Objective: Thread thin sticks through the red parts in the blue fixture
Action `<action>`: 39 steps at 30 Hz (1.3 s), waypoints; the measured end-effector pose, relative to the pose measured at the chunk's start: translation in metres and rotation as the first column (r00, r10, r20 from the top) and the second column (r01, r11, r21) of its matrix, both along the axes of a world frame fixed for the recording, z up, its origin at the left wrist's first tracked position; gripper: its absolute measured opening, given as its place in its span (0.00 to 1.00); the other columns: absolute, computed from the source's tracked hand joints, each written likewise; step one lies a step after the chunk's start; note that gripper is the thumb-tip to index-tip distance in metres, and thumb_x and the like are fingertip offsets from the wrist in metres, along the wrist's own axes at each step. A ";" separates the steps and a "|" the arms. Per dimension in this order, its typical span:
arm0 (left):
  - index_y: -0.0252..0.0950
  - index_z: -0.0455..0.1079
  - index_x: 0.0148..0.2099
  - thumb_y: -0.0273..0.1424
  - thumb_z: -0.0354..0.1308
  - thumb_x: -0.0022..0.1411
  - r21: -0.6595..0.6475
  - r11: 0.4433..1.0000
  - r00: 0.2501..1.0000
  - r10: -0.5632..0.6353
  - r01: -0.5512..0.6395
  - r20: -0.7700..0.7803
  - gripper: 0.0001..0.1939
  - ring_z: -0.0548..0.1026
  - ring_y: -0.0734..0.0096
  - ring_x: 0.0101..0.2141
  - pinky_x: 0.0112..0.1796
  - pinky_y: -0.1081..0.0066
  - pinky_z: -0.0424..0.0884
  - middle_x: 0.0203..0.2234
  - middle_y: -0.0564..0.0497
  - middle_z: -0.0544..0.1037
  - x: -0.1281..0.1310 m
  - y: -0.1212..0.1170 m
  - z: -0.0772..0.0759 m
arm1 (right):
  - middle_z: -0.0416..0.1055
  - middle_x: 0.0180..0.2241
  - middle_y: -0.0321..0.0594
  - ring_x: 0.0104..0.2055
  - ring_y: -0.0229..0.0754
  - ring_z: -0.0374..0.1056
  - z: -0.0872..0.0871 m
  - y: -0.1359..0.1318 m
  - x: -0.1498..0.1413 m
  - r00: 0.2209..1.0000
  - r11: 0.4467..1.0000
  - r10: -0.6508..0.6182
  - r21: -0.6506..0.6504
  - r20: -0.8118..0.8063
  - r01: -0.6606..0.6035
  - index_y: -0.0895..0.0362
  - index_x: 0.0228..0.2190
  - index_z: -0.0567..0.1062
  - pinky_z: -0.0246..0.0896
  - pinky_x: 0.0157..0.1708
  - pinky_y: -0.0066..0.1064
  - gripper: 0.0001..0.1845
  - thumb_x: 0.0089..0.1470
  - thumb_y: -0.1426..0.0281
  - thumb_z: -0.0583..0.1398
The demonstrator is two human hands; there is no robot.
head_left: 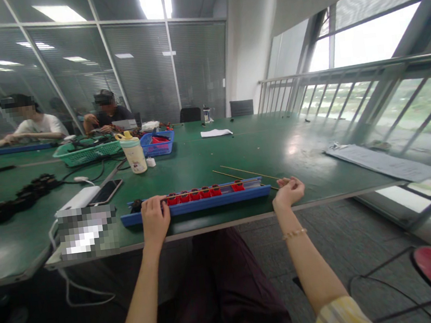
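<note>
A long blue channel (220,201) lies along the table's near edge, with several red square pieces (195,195) in a row inside it. One red piece (238,186) sits apart toward the right end. A thin brass-coloured rod (226,185) runs lengthwise over the row. My left hand (155,214) is closed over the channel's left part, its fingers on the far side hidden. Beside the right end, my right hand (290,192) is raised with fingers curled together; whatever they hold cannot be made out. Two more thin rods (246,171) lie behind the channel, reaching toward that hand.
Left of the channel are a phone (106,192), a white power bank (77,201) and cables. Farther back stand a yellow cup (134,156), a green basket (89,155) and a blue basket (159,150). A clipboard (384,161) lies right. Two people sit across the tables.
</note>
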State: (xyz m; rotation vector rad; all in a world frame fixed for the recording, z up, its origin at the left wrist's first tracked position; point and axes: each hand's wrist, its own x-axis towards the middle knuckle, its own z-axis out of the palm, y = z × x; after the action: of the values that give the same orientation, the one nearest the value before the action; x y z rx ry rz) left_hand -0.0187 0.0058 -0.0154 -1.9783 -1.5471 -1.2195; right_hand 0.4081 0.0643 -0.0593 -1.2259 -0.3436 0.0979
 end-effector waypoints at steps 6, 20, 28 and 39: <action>0.37 0.68 0.45 0.32 0.46 0.66 -0.007 1.000 1.000 0.008 -0.008 -0.005 0.11 0.69 0.56 0.44 0.50 0.56 0.65 0.40 0.43 0.75 0.000 0.000 0.000 | 0.70 0.32 0.39 0.29 0.36 0.73 0.002 -0.003 -0.002 0.999 0.999 0.046 -0.006 -0.027 -0.046 0.57 0.43 0.66 0.72 0.35 0.32 0.16 0.64 0.61 0.46; 0.37 0.67 0.45 0.32 0.45 0.67 -0.007 1.000 1.000 -0.003 0.003 -0.004 0.11 0.70 0.56 0.44 0.51 0.55 0.65 0.41 0.43 0.74 -0.001 0.000 -0.001 | 0.74 0.33 0.40 0.28 0.37 0.71 0.005 -0.010 0.016 0.994 0.997 0.038 -0.063 0.103 -0.031 0.59 0.46 0.68 0.68 0.34 0.30 0.15 0.59 0.67 0.51; 0.37 0.67 0.45 0.31 0.45 0.66 -0.009 1.000 1.000 -0.008 0.008 0.004 0.11 0.70 0.56 0.44 0.50 0.56 0.65 0.41 0.43 0.75 -0.001 0.000 -0.001 | 0.76 0.33 0.51 0.39 0.50 0.70 0.002 -0.024 0.050 0.837 0.842 0.184 -0.522 0.515 0.136 0.60 0.36 0.75 0.60 0.45 0.40 0.13 0.58 0.66 0.54; 0.37 0.67 0.45 0.31 0.45 0.66 -0.005 1.000 1.000 -0.008 0.008 -0.012 0.11 0.70 0.56 0.44 0.51 0.56 0.65 0.41 0.43 0.75 -0.003 0.004 -0.002 | 0.72 0.40 0.56 0.48 0.55 0.67 -0.002 -0.021 0.039 0.726 0.559 0.407 -0.780 0.554 0.282 0.61 0.36 0.77 0.59 0.47 0.48 0.13 0.60 0.66 0.56</action>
State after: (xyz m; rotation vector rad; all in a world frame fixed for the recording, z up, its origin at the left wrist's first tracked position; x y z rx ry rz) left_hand -0.0219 0.0095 -0.0178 -1.9934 -1.5388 -1.2063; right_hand 0.4474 0.0434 -0.0610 -2.2266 -1.1199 -0.1779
